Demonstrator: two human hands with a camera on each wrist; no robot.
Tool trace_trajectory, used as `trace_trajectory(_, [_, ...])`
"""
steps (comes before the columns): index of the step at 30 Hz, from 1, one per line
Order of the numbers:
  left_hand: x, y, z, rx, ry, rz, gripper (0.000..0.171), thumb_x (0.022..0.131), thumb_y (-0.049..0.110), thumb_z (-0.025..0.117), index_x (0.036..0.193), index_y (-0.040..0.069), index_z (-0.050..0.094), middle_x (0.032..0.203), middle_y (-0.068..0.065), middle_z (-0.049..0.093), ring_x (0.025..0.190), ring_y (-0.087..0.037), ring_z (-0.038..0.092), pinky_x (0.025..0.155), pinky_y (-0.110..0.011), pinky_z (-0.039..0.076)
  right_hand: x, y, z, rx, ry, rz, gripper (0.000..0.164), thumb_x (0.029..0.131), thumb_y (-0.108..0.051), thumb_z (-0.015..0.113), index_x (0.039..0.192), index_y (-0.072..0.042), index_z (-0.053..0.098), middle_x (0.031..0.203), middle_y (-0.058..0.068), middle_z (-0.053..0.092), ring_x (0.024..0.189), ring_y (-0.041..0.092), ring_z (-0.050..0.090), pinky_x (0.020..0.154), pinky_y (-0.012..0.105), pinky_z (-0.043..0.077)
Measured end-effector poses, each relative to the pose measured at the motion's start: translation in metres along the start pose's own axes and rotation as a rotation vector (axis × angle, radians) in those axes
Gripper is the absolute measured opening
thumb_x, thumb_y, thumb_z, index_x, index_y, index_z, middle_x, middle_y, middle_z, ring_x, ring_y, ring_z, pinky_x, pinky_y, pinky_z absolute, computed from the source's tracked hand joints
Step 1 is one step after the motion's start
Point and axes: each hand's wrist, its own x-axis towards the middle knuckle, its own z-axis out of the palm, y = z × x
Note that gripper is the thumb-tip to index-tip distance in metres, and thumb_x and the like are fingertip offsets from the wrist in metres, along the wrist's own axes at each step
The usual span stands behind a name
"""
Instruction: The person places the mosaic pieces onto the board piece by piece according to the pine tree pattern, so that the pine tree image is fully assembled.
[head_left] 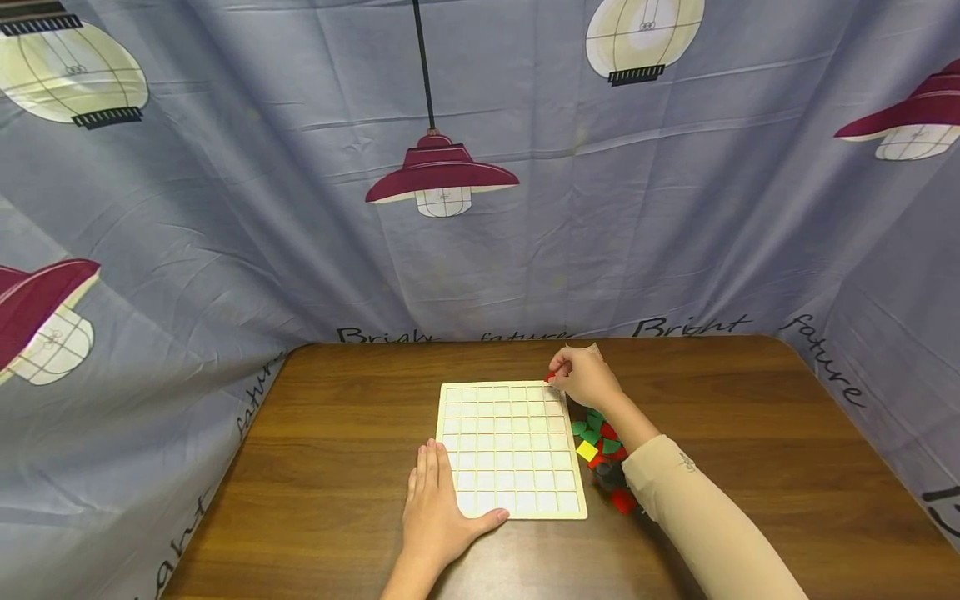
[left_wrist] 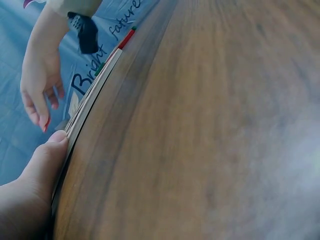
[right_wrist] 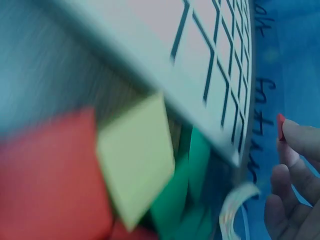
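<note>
A pale board with a grid of square cells lies on the brown table. My left hand rests on its near left corner, fingers straight along the left edge and thumb spread over the near edge; in the left wrist view the thumb presses at the board's side. Over the far right corner, my right hand pinches a small red tile between thumb and fingertips. The same red tile stands on edge in that pinch in the right wrist view.
Right of the board lies a loose pile of green tiles, red tiles and a yellow tile, partly under my right forearm. A grey curtain printed with lamps hangs behind the wooden table.
</note>
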Motion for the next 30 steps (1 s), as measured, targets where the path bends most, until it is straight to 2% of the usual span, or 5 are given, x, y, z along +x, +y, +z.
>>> trace_trajectory(7, [0.001, 0.000, 0.000, -0.011, -0.014, -0.015, 0.139, 0.060, 0.088, 0.065, 0.154, -0.007, 0.024, 0.162, -0.026, 0.021, 0.152, -0.040, 0.020, 0.122, -0.054, 0.024, 0.014, -0.018, 0.026, 0.002, -0.008, -0.039, 0.010, 0.091, -0.013, 0.070, 0.099, -0.011, 0.064, 0.088, 0.003, 0.064, 0.074, 0.017, 0.059, 0.063, 0.029, 0.049])
trace_trajectory(10, [0.001, 0.000, 0.000, -0.011, -0.001, -0.010, 0.139, 0.060, 0.087, 0.066, 0.153, -0.008, 0.025, 0.161, -0.027, 0.023, 0.151, -0.041, 0.021, 0.121, -0.055, 0.026, 0.019, -0.024, 0.036, 0.005, -0.013, -0.054, 0.011, 0.090, -0.014, 0.072, 0.098, -0.013, 0.064, 0.087, 0.001, 0.065, 0.075, 0.016, 0.059, 0.077, 0.038, 0.053])
trace_trajectory(14, [0.001, 0.000, 0.000, -0.013, 0.002, -0.004, 0.138, 0.060, 0.087, 0.066, 0.153, -0.008, 0.026, 0.160, -0.028, 0.024, 0.151, -0.042, 0.022, 0.120, -0.055, 0.026, 0.023, -0.031, 0.049, 0.008, -0.029, -0.055, 0.010, 0.090, -0.016, 0.073, 0.097, -0.015, 0.065, 0.086, -0.002, 0.066, 0.080, 0.017, 0.059, 0.085, 0.042, 0.050])
trace_trajectory(21, [0.001, 0.001, 0.000, -0.011, -0.011, -0.008, 0.138, 0.061, 0.087, 0.066, 0.153, -0.008, 0.025, 0.161, -0.027, 0.023, 0.151, -0.041, 0.021, 0.121, -0.055, 0.026, 0.026, -0.039, 0.059, -0.022, -0.052, -0.021, 0.011, 0.088, -0.020, 0.075, 0.094, -0.019, 0.066, 0.084, -0.005, 0.066, 0.078, 0.015, 0.059, 0.067, 0.031, 0.045])
trace_trajectory(30, [0.002, 0.006, 0.001, -0.011, -0.009, -0.021, 0.138, 0.061, 0.086, 0.067, 0.153, -0.008, 0.024, 0.161, -0.028, 0.024, 0.151, -0.041, 0.022, 0.122, -0.054, 0.024, 0.027, -0.041, 0.064, -0.061, -0.056, -0.038, 0.011, 0.086, -0.017, 0.077, 0.092, -0.018, 0.067, 0.080, -0.006, 0.066, 0.071, 0.012, 0.059, 0.063, 0.028, 0.045])
